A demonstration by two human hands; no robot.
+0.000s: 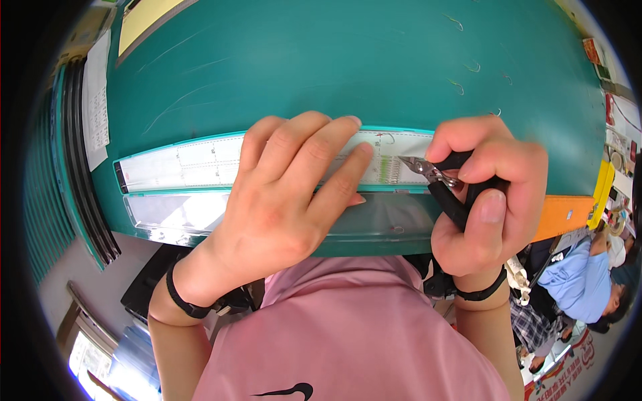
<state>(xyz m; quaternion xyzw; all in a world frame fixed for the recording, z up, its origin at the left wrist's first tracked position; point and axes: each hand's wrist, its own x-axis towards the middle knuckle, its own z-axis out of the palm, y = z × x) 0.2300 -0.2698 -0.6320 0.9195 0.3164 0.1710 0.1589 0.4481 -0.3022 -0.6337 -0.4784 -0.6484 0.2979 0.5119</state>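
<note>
A long slim case [150, 175] lies across the near part of the green table, its clear lid [175, 210] folded open toward me. Inside is a white card with printed lines. My left hand [281, 177] rests over the case's middle, fingers stretched out, thumb mostly hidden beneath. In my right hand [498, 180] are small pliers [438, 176] with black handles and pointed metal jaws. Their tips point left, beside a row of small hooks with green parts [388, 170] on the card. One loose hook [386, 136] lies above that row. Whether the jaws grip any line cannot be made out.
Several loose fishing hooks [456, 24] lie at the far right of the table. Stacked long cases [79, 167] and a white paper [98, 100] line the left edge. An orange strip [565, 215] is right of my right hand; people [578, 277] sit beyond.
</note>
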